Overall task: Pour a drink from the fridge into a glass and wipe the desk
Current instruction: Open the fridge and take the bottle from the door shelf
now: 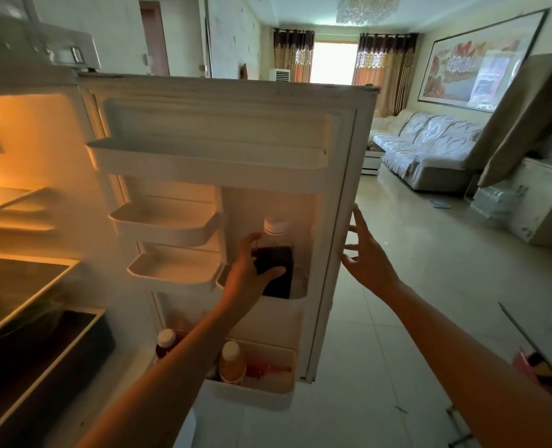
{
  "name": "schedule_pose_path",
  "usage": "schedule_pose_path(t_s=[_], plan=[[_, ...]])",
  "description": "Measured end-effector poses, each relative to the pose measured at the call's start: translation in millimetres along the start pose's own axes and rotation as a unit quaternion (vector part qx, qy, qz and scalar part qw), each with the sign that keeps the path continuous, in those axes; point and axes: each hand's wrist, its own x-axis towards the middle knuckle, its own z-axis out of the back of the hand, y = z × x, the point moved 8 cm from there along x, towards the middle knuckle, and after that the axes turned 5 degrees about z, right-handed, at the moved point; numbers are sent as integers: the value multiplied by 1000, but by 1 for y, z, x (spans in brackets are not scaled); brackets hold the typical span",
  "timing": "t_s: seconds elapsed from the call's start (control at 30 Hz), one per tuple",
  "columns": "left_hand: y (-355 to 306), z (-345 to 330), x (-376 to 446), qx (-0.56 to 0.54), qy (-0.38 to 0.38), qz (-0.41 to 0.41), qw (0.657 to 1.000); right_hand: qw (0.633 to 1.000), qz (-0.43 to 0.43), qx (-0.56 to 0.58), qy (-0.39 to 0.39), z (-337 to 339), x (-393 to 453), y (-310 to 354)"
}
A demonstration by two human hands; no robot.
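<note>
Bottle (276, 253) within left hand (247, 273)

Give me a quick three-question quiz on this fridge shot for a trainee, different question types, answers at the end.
1. True or false: the left hand is wrapped around the dark drink bottle in the door shelf.
2. The right hand touches: A) the fridge door edge B) the orange bottle C) the sofa
3. Fill in: the dark bottle's cap is ____ in colour.

Key: 1 true; 2 A; 3 white.
</note>
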Motion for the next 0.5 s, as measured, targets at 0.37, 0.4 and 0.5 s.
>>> schedule_pose_path(t_s=[0.37,0.4,0.5], plan=[[-84,-20,-51,-8,0,-116,993,992,-57,-110,32,64,-42,3],[-93,-27,-58,-13,5,-124,992,991,-62,-113,30,77,-50,4],[-110,-55,-79,-7,20,-130,991,989,-72,-128,24,118,-79,7]])
